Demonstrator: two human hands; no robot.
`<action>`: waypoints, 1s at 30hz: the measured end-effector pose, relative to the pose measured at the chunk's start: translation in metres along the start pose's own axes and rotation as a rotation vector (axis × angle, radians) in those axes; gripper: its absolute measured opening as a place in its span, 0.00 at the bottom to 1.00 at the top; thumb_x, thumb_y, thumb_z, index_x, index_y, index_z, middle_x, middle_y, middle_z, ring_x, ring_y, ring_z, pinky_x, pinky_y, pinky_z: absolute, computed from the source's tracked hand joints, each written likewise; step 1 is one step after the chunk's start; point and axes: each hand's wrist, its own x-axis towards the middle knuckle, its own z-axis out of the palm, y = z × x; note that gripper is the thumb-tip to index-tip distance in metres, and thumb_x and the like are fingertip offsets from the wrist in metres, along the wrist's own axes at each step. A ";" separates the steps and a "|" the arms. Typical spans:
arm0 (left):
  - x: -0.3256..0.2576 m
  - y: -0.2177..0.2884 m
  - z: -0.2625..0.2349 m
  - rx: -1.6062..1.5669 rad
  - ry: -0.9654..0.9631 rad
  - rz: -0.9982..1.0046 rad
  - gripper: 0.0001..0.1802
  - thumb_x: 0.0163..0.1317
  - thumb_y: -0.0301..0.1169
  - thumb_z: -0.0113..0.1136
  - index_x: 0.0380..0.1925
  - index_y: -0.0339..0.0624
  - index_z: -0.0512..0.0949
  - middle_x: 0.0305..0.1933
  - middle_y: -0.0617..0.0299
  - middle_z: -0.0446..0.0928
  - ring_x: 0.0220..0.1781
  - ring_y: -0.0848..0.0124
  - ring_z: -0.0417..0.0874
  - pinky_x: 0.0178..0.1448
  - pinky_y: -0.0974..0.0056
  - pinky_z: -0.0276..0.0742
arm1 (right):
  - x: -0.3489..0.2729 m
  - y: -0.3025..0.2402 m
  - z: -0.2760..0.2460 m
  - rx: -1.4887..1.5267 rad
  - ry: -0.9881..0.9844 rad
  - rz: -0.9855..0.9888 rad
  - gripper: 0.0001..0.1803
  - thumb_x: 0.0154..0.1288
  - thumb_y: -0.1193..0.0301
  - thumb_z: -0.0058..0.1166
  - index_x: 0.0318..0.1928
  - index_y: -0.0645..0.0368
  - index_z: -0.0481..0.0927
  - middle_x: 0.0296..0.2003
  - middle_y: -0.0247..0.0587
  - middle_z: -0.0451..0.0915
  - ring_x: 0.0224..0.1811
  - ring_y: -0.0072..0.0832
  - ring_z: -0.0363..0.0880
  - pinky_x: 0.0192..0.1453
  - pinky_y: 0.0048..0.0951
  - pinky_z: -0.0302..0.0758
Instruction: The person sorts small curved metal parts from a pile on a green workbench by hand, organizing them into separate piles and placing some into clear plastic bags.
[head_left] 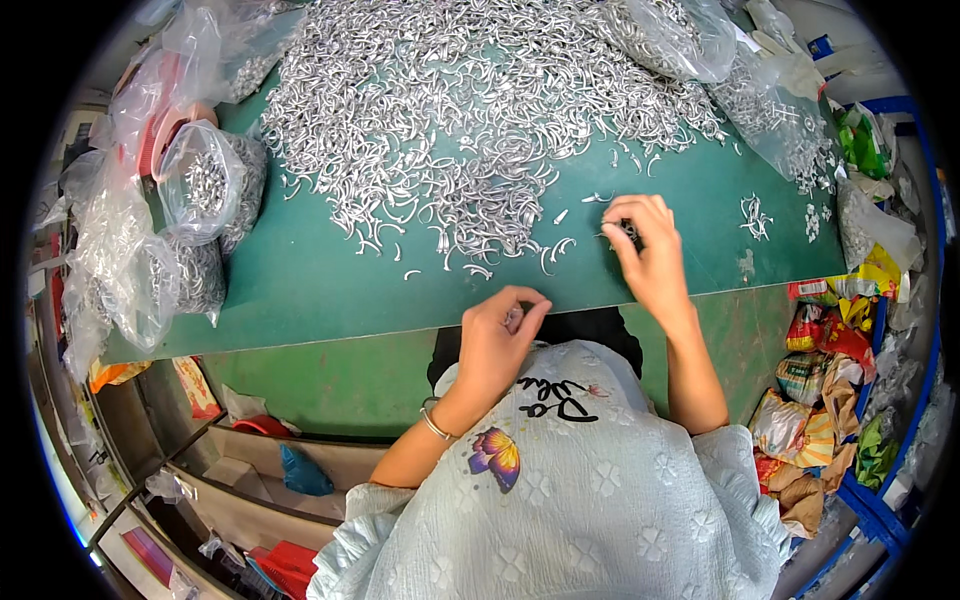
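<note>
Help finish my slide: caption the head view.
Bare left hand and right hand near heaped curved silvery pieces on a green tabletop.

Black, handwriting-style lettering (562, 400) stands in two short lines across the front of my pale blue-green shirt (600, 500). At my right, a stack of colourful printed packages (800, 425), mostly red, yellow and white, carries smaller markings, too tiny and curved by the lens for reading.
</note>
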 end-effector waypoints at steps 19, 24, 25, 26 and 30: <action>0.001 -0.005 -0.013 -1.240 -0.362 -0.813 0.15 0.68 0.40 0.45 0.29 0.42 0.71 0.20 0.72 0.58 0.17 0.83 0.54 0.15 0.78 0.45 | -0.008 -0.009 0.026 -0.105 -0.126 -0.209 0.08 0.49 0.73 0.60 0.31 0.58 0.75 0.36 0.34 0.73 0.40 0.33 0.68 0.46 0.34 0.60; 0.003 0.010 -0.005 -1.318 -0.230 -1.000 0.16 0.68 0.42 0.44 0.36 0.40 0.71 0.25 0.69 0.64 0.20 0.82 0.59 0.18 0.78 0.52 | -0.013 -0.023 0.017 0.290 -0.175 -0.214 0.06 0.48 0.75 0.60 0.28 0.58 0.77 0.34 0.34 0.73 0.39 0.33 0.69 0.46 0.33 0.61; 0.004 0.018 -0.003 -1.278 -0.138 -0.973 0.17 0.69 0.43 0.42 0.37 0.40 0.71 0.24 0.68 0.66 0.22 0.81 0.62 0.20 0.77 0.55 | -0.013 -0.029 0.016 0.324 -0.299 -0.306 0.06 0.46 0.76 0.61 0.28 0.58 0.78 0.33 0.33 0.74 0.40 0.33 0.69 0.47 0.31 0.62; 0.002 0.010 -0.003 -1.298 -0.224 -0.915 0.17 0.69 0.43 0.42 0.36 0.40 0.72 0.23 0.68 0.66 0.21 0.81 0.62 0.19 0.77 0.55 | -0.015 -0.038 0.014 0.403 -0.435 -0.271 0.07 0.46 0.74 0.62 0.28 0.58 0.79 0.33 0.34 0.74 0.39 0.33 0.69 0.47 0.32 0.62; -0.006 -0.015 -0.007 -1.454 -0.518 -0.769 0.16 0.68 0.41 0.42 0.33 0.41 0.73 0.18 0.71 0.60 0.17 0.82 0.57 0.19 0.76 0.51 | -0.009 -0.030 0.023 0.095 -0.136 -0.123 0.12 0.46 0.69 0.64 0.31 0.58 0.76 0.33 0.36 0.74 0.39 0.34 0.69 0.42 0.32 0.61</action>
